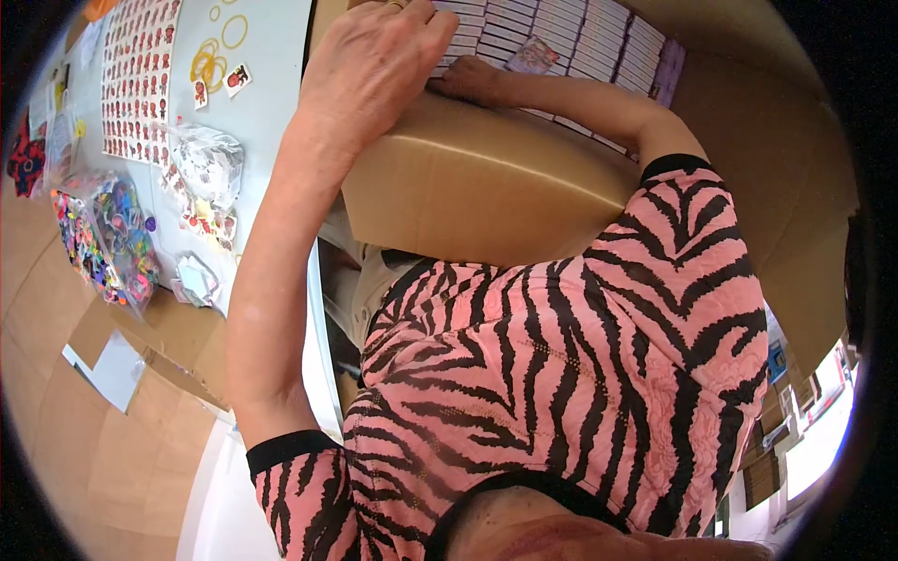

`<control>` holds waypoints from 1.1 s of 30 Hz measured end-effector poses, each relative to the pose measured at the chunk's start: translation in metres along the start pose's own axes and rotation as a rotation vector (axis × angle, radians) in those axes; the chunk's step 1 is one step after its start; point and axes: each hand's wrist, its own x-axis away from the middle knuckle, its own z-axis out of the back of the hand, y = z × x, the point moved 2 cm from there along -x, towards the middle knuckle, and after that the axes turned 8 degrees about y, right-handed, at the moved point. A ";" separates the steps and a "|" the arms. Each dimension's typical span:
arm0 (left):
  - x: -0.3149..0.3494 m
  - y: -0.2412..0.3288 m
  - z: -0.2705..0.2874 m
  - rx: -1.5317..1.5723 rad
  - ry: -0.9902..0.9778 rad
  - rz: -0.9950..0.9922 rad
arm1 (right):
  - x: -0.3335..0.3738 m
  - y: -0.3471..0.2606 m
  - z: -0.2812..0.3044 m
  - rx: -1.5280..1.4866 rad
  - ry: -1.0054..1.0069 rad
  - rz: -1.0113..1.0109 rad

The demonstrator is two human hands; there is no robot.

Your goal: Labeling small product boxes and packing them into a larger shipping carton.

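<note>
A large open cardboard box [486,192] stands against my front, packed with tight rows of small white-and-purple boxes [599,47]. My left hand [369,70] bends over the box's left side, with a ring on one finger. Its fingers are curled and their tips are hidden, so what they hold cannot be made out. Inside the box, close to its left wall, my right hand [472,81] rests low over the rows with fingers drawn together; anything in them is hidden. A small colourful packet [533,56] lies loose on top of the rows, just beyond my right hand.
On the pale table [267,84] to the left lie a sticker sheet [140,75], yellow rubber bands [208,67] and clear plastic bags [206,164]. A bag of multicoloured small items [108,238] sits at the table's edge. Brown cardboard [758,178] rises on the right.
</note>
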 end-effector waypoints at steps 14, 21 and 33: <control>-0.002 0.002 -0.002 -0.012 -0.009 -0.012 | -0.016 0.005 -0.003 -0.827 0.317 -0.242; -0.004 0.003 0.001 -0.008 -0.037 -0.001 | -0.007 0.011 -0.014 -0.735 0.248 -0.307; -0.001 0.002 -0.001 0.012 -0.002 -0.012 | 0.038 0.046 -0.104 -0.778 0.053 -0.751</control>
